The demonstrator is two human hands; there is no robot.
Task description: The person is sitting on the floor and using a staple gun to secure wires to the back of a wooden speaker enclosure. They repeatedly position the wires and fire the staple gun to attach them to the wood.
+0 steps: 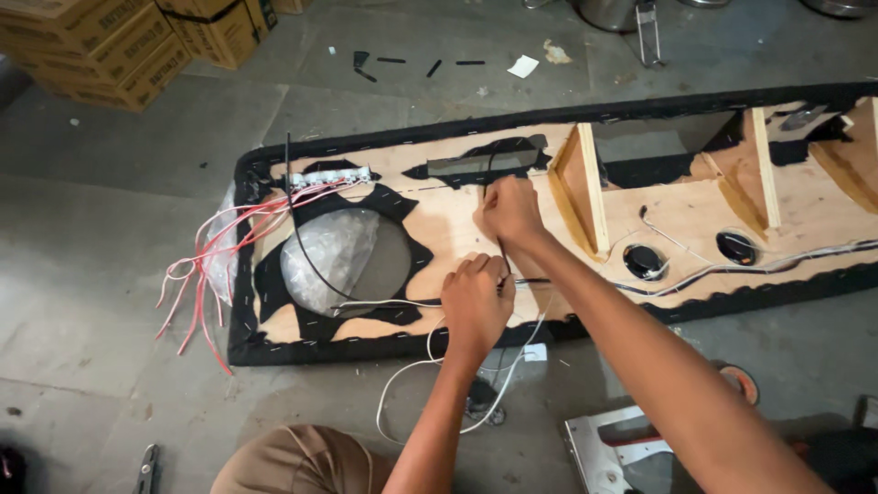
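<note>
I see the left hand pressed on the plywood panel, fingers curled around a bundle of black and white wires that trails toward nine o'clock past the round cutout. The right hand, at one o'clock from the left, pinches a thin black wire running down between both hands. Red wires spill off the panel at nine o'clock.

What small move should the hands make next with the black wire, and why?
Probably the right hand should pull the black wire a little tighter while the left hand keeps pinching it against the wooden panel. The wire runs between both hands and loops loosely around the round hole.
</note>
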